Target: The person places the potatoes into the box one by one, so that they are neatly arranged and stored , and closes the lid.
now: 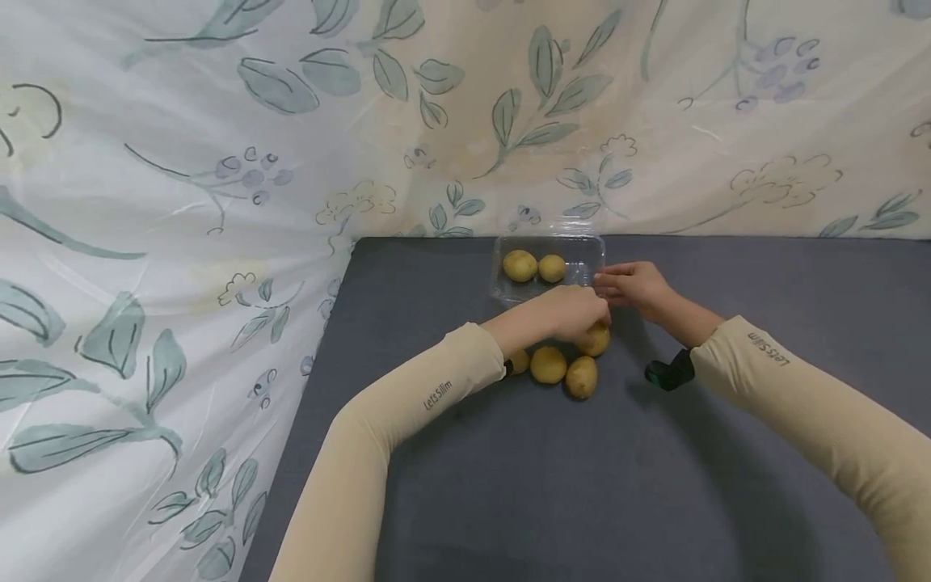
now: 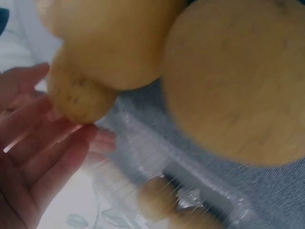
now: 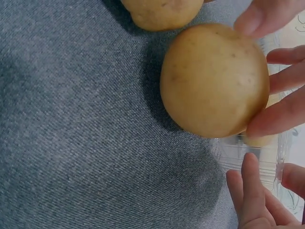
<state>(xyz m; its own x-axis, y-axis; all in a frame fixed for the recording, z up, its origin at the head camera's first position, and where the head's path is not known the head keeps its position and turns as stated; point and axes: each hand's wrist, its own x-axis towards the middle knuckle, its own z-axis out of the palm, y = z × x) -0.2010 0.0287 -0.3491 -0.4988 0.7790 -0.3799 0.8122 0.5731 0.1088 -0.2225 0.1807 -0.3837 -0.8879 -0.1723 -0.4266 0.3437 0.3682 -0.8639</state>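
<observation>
My left hand (image 1: 575,314) grips a potato (image 1: 598,339) just in front of a clear plastic container (image 1: 502,283). In the right wrist view, its thumb and fingertips lie around that round potato (image 3: 214,81). My right hand (image 1: 636,287) is at the container's right side, its fingers fairly straight; in the right wrist view this hand (image 3: 262,210) is beside the clear wall. Two potatoes, a larger one (image 1: 520,265) and a smaller one (image 1: 552,268), sit inside the container. The left forearm partly hides the container's front.
On the dark grey table (image 1: 509,485), three potatoes lie in front of the container: one partly hidden by the left wrist (image 1: 520,361), a round one (image 1: 548,365) and an oval one (image 1: 582,377). A leaf-patterned curtain (image 1: 436,121) hangs behind and on the left.
</observation>
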